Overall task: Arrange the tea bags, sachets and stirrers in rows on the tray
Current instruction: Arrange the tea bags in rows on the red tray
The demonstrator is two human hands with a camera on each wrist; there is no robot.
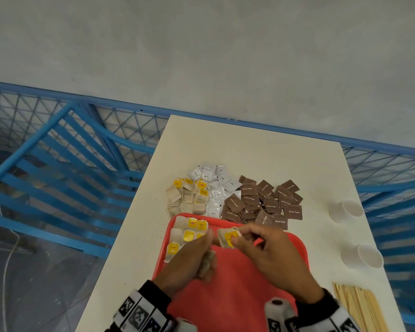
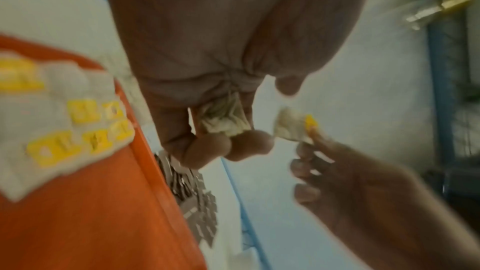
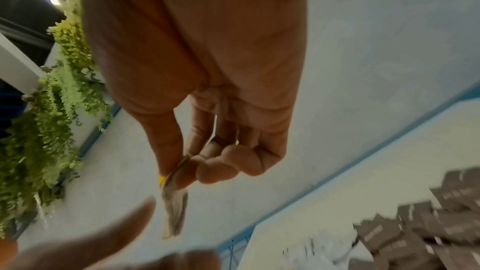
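A red tray (image 1: 237, 279) lies on the white table, with several yellow-tagged tea bags (image 1: 189, 230) laid in rows at its far left corner. Above the tray my right hand (image 1: 264, 250) pinches one tea bag (image 1: 228, 237) between thumb and fingers; the same bag (image 3: 174, 208) hangs edge-on in the right wrist view. My left hand (image 1: 192, 257) curls round a small bunch of tea bags (image 2: 224, 119) in its palm, close beside the right hand. Behind the tray lie loose tea bags (image 1: 187, 196), white sachets (image 1: 213, 185) and brown sugar sachets (image 1: 266, 202). Wooden stirrers (image 1: 359, 307) lie at the near right.
Two white paper cups (image 1: 346, 209) (image 1: 363, 256) lie on their sides near the table's right edge. A blue metal rail and mesh fence (image 1: 82, 130) runs behind and left of the table. A grey wall rises beyond.
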